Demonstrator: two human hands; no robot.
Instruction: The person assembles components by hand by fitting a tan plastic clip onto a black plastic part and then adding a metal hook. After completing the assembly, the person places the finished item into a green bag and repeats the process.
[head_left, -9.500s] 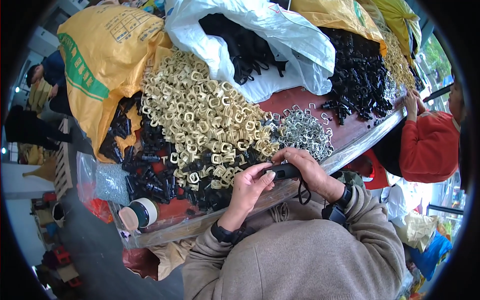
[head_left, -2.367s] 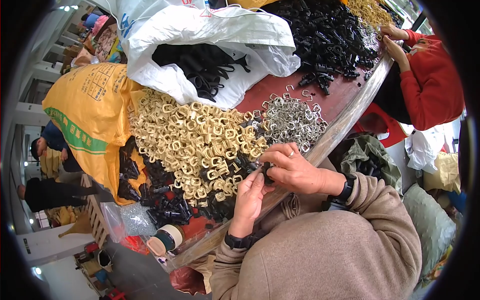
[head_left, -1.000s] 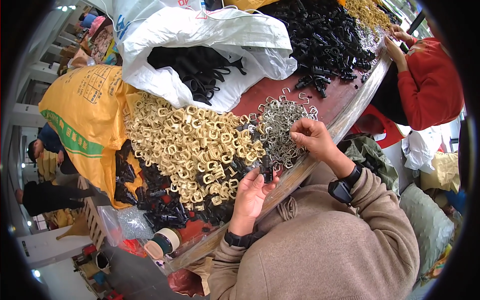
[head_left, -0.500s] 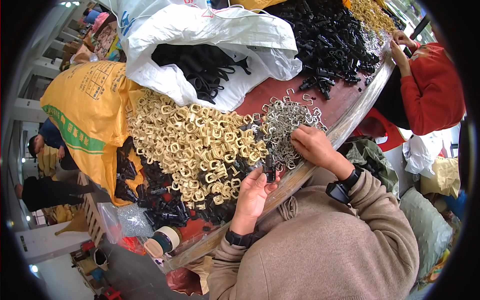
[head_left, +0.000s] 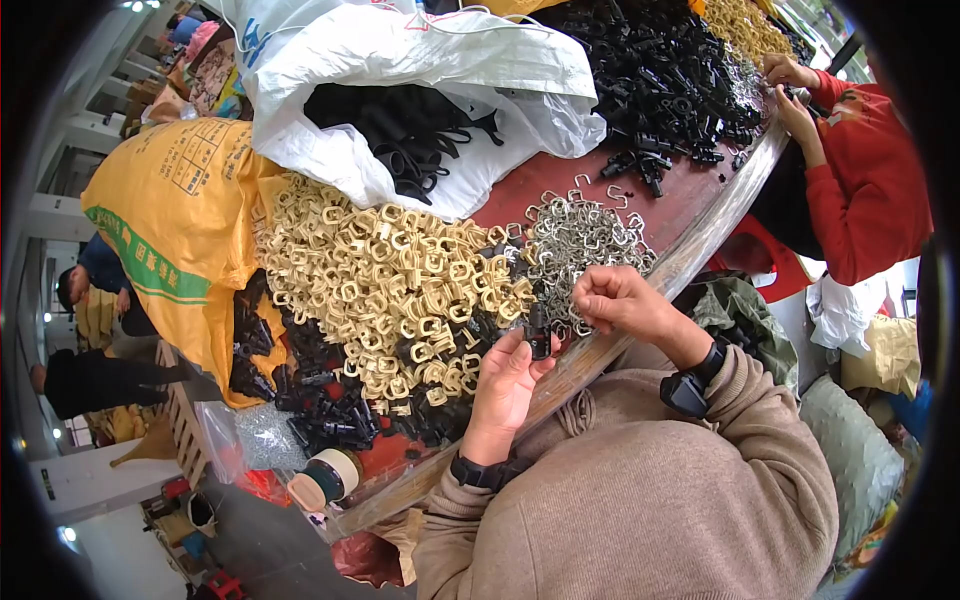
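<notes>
My left hand (head_left: pixel 505 385) holds a small black plastic clip (head_left: pixel 538 331) upright between thumb and fingers, at the near edge of the table. My right hand (head_left: pixel 618 300) is just to the right of it, fingers pinched on a small silver metal clip that I can barely make out. Behind my right hand lies a pile of silver metal clips (head_left: pixel 578 240). A large heap of cream plastic buckles (head_left: pixel 385 280) spreads left of the hands, with black plastic parts (head_left: pixel 320 400) below it.
A white sack of black straps (head_left: pixel 420 110) and a yellow sack (head_left: pixel 170 220) sit behind. More black parts (head_left: pixel 660 70) are piled far right, where a person in a red sleeve (head_left: pixel 860 190) works. A tape roll (head_left: pixel 325 478) lies at the table's (head_left: pixel 640 290) near-left edge.
My right hand has left the silver clip pile and drawn back toward the black clip in my left hand. The left hand has hardly moved.
</notes>
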